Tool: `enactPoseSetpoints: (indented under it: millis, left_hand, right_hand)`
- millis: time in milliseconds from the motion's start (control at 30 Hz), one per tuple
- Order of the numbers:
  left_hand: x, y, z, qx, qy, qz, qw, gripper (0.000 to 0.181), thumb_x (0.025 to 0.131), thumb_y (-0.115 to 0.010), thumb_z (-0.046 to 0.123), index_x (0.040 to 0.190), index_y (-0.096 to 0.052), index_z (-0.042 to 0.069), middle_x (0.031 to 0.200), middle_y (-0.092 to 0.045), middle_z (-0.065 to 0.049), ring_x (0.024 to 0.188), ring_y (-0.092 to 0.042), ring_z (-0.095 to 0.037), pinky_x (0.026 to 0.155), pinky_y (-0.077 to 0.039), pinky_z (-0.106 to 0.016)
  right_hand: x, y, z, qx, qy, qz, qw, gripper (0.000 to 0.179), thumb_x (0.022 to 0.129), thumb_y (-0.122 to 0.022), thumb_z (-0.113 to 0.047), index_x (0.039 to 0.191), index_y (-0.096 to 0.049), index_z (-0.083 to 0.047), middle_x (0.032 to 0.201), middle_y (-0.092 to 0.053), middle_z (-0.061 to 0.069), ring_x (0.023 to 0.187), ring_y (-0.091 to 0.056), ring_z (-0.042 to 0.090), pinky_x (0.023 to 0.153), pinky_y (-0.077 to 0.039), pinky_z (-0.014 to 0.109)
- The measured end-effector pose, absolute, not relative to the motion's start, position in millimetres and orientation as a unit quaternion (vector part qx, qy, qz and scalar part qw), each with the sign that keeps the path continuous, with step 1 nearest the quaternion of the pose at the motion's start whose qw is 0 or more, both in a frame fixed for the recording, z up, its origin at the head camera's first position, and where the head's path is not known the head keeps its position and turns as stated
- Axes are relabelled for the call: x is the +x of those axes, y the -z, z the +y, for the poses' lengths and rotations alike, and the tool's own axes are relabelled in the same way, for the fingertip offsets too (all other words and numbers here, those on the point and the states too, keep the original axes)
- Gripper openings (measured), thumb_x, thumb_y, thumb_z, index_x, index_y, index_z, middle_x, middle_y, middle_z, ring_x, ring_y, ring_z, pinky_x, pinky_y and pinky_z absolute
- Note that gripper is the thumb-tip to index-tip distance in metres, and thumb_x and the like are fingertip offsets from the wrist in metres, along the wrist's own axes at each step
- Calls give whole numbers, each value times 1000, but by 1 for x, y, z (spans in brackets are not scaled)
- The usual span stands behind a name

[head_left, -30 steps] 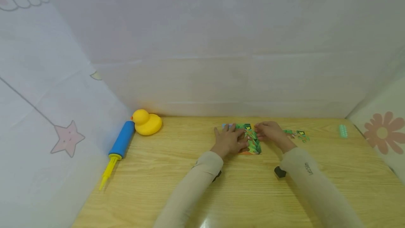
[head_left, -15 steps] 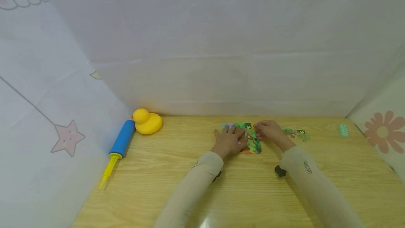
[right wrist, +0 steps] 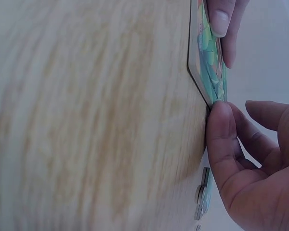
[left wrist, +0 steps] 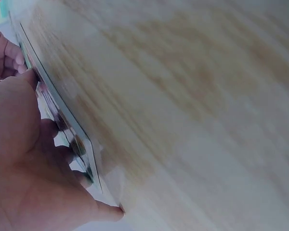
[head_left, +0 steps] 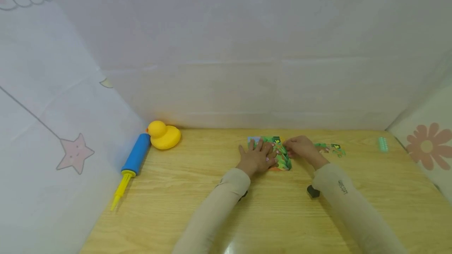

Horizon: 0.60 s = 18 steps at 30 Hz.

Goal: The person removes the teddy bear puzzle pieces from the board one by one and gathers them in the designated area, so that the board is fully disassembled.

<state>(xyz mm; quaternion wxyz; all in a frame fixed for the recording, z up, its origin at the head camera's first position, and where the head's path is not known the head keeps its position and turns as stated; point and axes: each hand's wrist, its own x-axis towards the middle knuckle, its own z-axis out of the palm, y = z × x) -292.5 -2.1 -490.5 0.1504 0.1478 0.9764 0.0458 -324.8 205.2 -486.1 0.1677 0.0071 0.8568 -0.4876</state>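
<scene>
A thin jigsaw puzzle point(head_left: 285, 163) with green leaves and an orange border lies flat on the table. My left hand point(head_left: 256, 160) rests palm down across it with fingers spread, hiding much of the picture. The left wrist view shows several of those fingertips on the puzzle point(left wrist: 70, 126), with one digit down on the wood beside it. At the puzzle's right edge is my right hand point(head_left: 301, 149), fingers slightly bent. In the right wrist view, fingertips point(right wrist: 221, 118) of that hand touch the puzzle's corner point(right wrist: 213, 86), and another digit stands apart from them.
Loose puzzle pieces point(head_left: 333, 150) lie just right of the right hand. A pale green studded block point(head_left: 383, 145) sits farther right. At the left are a yellow rubber duck point(head_left: 164, 135) and a blue and yellow hand pump point(head_left: 137, 154). White printed sheets point(head_left: 219, 89) surround the table.
The right hand's fingers shift slightly and bend a little more at the puzzle's right edge. The left hand stays spread over the puzzle; the loose pieces keep their places.
</scene>
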Motion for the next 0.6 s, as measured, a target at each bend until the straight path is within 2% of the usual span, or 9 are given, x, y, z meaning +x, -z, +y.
enactPoseSetpoints:
  millis: [200,433,600]
  left_hand:
    - [-294,492,-2,141,-43,978,148,75,98,-28,75,163,-9,41,173,-4,4,160,-4,-28,122,-11,-71]
    - [-294,493,-4,148,-57,981,113,73,96,-36,75,160,-23,43,172,-14,2,159,-13,-31,119,-16,-73]
    - [-294,490,-4,149,-72,980,109,71,96,-40,74,159,-28,42,172,-16,2,159,-14,-32,119,-14,-74]
  right_hand:
    - [-324,486,203,6,467,869,166,42,106,-52,-25,128,-65,8,98,-70,12,77,-70,11,77,-62,28]
    - [-325,485,202,0,451,878,162,42,106,-51,-25,129,-64,8,96,-70,11,77,-70,11,76,-62,27]
    - [-324,485,202,-3,448,880,159,42,106,-51,-25,130,-64,6,103,-69,15,81,-69,14,77,-62,28]
